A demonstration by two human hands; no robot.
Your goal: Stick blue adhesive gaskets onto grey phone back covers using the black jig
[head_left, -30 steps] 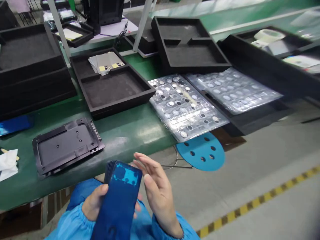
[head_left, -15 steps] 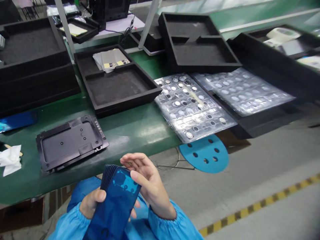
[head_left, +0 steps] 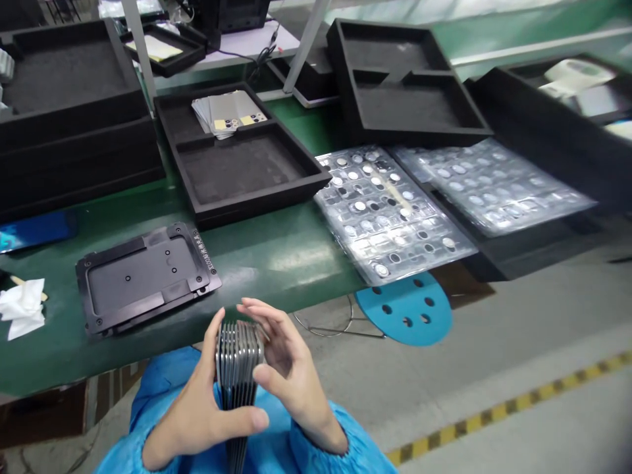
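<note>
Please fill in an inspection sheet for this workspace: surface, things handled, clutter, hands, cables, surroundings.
Surface: green worktop, carrying a black fixture plate, a black divided tray with fanned pale panels in it, and a clear sheet of round parts.
Things handled: stack of thin panels, edges toward the camera, slightly fanned.
Clutter: crumpled white tissue and blue sheet at the left.
Hands: left hand grips the stack, thumb across it; right hand is cupped at its right side, exact contact unclear.
Cables: dark cable at the back shelf.
Surroundings: blue stool with round holes; yellow-black floor stripe.
</note>
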